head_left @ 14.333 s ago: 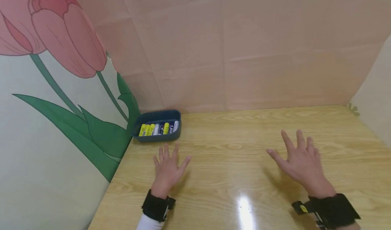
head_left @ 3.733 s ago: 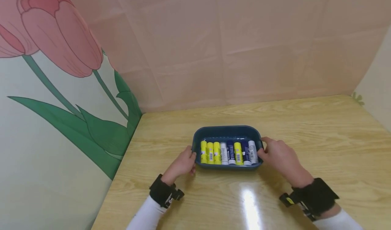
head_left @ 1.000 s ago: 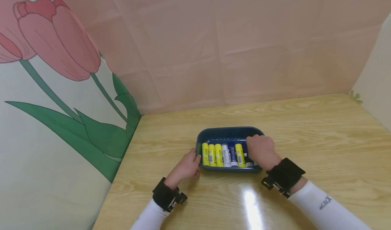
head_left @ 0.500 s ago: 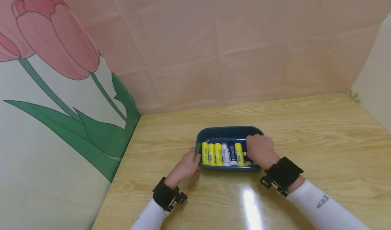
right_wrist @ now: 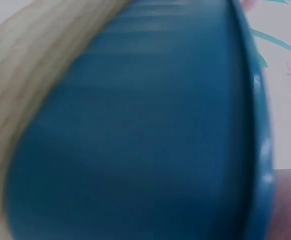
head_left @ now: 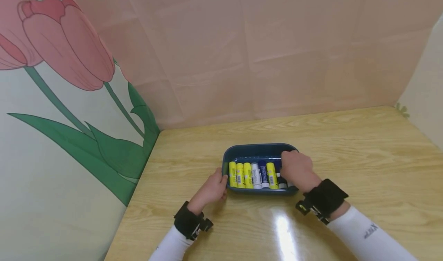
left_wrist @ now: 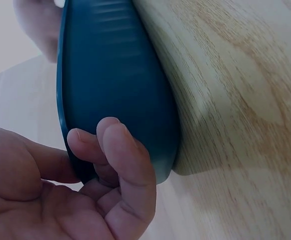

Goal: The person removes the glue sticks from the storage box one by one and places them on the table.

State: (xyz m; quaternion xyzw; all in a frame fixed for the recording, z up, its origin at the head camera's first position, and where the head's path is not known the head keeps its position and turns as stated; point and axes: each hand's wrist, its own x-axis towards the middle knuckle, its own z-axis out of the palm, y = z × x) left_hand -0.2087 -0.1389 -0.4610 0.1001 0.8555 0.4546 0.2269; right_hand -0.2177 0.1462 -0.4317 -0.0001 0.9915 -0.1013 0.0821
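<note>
A dark blue plastic tray (head_left: 256, 151) sits mid-table, with glue sticks lying side by side in it. From the left come yellow glue sticks (head_left: 240, 175), a white glue stick (head_left: 256, 176), a dark blue glue stick (head_left: 263, 174) and another yellow one (head_left: 272, 175). My left hand (head_left: 212, 186) grips the tray's left end, thumb at the rim and fingers curled against the outer wall (left_wrist: 120, 75). My right hand (head_left: 297, 171) reaches over the right end into the tray, covering the rightmost sticks. Its fingertips are hidden, so I cannot tell whether they pinch one.
The wooden table (head_left: 363, 157) runs back to a pink cloth (head_left: 294, 53). A wall with painted tulips (head_left: 69, 41) borders the left side, and a pale wall (head_left: 427, 84) the right. Light glares off the wood (head_left: 285, 234) in front of the tray.
The tray came from the back left to mid-table, held by both hands. My right hand then left the right rim and reached inside. Over the last second it has shifted only slightly.
</note>
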